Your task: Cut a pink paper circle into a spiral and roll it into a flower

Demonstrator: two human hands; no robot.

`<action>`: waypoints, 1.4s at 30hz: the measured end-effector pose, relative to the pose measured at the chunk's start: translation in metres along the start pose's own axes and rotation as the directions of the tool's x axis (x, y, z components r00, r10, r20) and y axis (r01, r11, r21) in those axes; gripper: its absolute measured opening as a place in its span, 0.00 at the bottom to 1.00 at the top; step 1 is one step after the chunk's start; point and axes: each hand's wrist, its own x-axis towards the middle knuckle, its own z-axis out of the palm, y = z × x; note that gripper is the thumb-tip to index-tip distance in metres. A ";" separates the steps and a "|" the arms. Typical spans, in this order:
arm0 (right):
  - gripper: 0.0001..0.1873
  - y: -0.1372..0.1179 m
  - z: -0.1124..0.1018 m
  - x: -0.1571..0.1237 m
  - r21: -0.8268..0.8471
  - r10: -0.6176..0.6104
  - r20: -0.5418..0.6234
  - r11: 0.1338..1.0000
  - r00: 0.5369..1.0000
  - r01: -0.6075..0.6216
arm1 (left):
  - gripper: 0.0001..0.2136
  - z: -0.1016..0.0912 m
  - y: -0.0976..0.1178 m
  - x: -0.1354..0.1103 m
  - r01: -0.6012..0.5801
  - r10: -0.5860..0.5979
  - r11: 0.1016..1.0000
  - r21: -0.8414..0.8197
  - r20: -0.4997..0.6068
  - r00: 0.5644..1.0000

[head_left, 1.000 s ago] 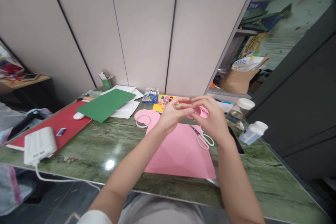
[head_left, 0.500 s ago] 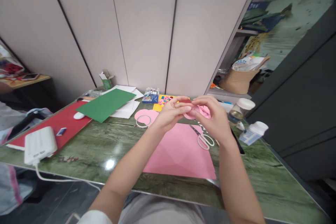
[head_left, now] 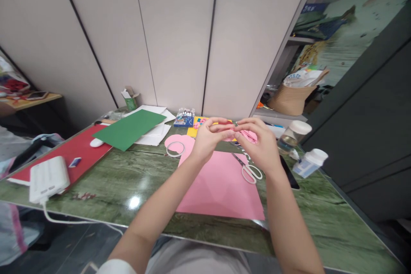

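Note:
My left hand (head_left: 207, 139) and my right hand (head_left: 263, 150) meet above the table, thumbs and fingertips closed on a small pink paper piece (head_left: 229, 137). The fingers cover most of it. More folded pink paper (head_left: 250, 137) shows behind the right hand; whether it belongs to the held piece I cannot tell. Below lies a large pink sheet (head_left: 221, 188), with white-handled scissors (head_left: 252, 174) resting on its right edge, blades closed. A rounded pink cutout (head_left: 188, 140) and a white ring (head_left: 175, 155) lie left of the left hand.
Green paper (head_left: 131, 128) overlaps white sheets and red paper (head_left: 86, 158) at the left, near a white power bank (head_left: 49, 177) with a cable. Behind the hands are a blue marker box (head_left: 183, 120) and yellow paper (head_left: 192, 132). Two jars (head_left: 311, 162) (head_left: 293, 135) stand right.
The pink piece has turned between my fingers from a broader face to a thinner edge. Both hands have shifted only slightly; the things on the table have stayed in place.

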 end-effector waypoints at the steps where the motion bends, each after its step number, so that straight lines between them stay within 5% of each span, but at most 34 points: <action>1: 0.02 0.000 0.000 0.000 0.005 0.004 0.001 1.000 1.000 -0.004 | 0.19 0.000 0.000 0.000 -0.011 0.011 1.000 0.015 -0.002 1.000; 19: 0.02 0.005 0.004 -0.001 -0.027 -0.103 -0.094 0.995 0.990 0.101 | 0.17 0.003 0.001 -0.003 -0.086 0.086 0.996 0.027 0.000 0.996; 25: 0.03 0.000 0.004 -0.002 -0.026 -0.138 -0.189 0.990 0.972 0.135 | 0.19 0.001 0.006 -0.002 0.027 -0.025 0.995 -0.100 0.020 0.999; 35: 0.10 0.001 -0.002 -0.002 -0.067 -0.195 0.065 0.978 0.979 0.199 | 0.23 -0.010 0.009 0.001 0.188 -0.179 0.982 -0.026 0.192 0.965; 42: 0.12 0.006 -0.008 -0.003 -0.044 -0.243 0.164 0.966 0.956 0.254 | 0.21 -0.013 0.014 0.003 0.195 -0.202 0.979 0.053 0.253 0.946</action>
